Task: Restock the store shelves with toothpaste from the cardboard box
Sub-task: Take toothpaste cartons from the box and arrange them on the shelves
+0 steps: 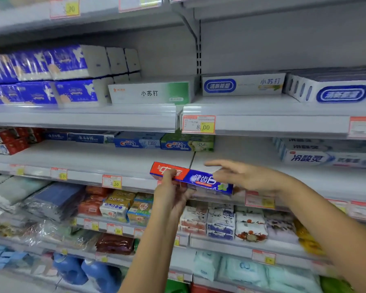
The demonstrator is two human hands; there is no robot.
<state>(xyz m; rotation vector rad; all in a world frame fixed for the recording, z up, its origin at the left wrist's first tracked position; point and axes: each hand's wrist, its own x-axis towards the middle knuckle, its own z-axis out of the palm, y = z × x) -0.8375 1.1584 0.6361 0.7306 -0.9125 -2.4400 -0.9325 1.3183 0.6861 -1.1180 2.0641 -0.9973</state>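
Left grip [170,193] pinches red-blue toothpaste box [201,180]; right grip [247,176] flat-fingered, empty, at 3 o'clock. Box unshelved; shelf [93,159] at 12 o'clock sparsely stocked.

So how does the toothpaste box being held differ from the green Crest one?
The held box is red and blue; the green Crest box is blue and green. The held box slopes down to the right at the shelf's front edge, gripped by the left hand; the Crest box lies level, far back. Both are long toothpaste cartons.
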